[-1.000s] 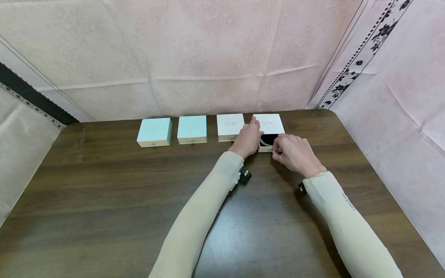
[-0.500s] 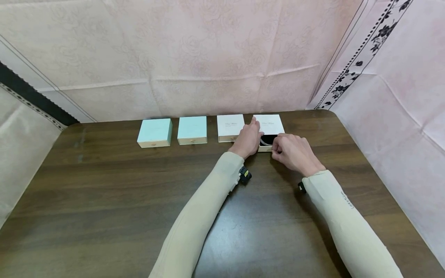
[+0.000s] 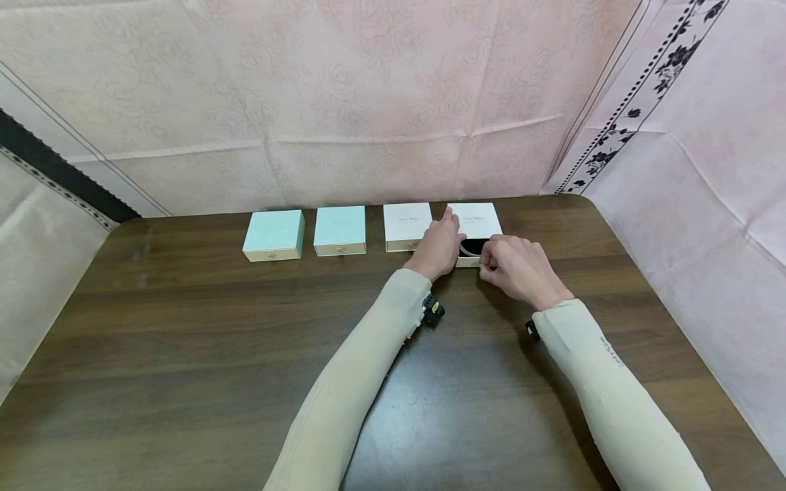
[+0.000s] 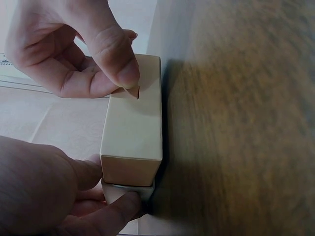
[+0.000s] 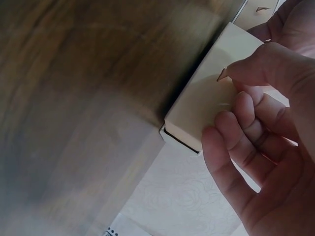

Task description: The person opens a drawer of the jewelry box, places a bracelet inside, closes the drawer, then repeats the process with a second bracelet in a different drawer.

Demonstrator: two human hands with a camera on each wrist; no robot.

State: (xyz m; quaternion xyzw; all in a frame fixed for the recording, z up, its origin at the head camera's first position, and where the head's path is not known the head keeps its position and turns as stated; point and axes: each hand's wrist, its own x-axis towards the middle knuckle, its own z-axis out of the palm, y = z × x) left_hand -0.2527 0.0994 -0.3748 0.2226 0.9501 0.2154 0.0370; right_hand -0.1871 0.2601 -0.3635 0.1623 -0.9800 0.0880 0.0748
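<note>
A white drawer box (image 3: 475, 217) stands rightmost in the row, its cream-fronted drawer (image 4: 130, 123) part way out toward me. Inside the dark drawer shows the pale curve of a ring-shaped item (image 3: 469, 250); the rest of it is hidden. My left hand (image 3: 434, 247) grips the box's outer sleeve at its left side, forefinger along the top. In the left wrist view its thumb and fingers hold the sleeve behind the drawer. With thumb and forefinger my right hand (image 3: 522, 273) pinches the small ribbon pull tab (image 5: 221, 74) on the drawer front.
A second white box (image 3: 407, 219) sits just left of my left hand, its own ribbon tab (image 5: 262, 9) showing. Two mint-green boxes (image 3: 273, 228) continue the row leftward along the back of the brown wooden table (image 3: 215, 361). Patterned cloth (image 3: 344, 88) hangs behind.
The drawer has slid slightly further into its sleeve, with my right hand moving a little away from me along with it. My left hand keeps its place.
</note>
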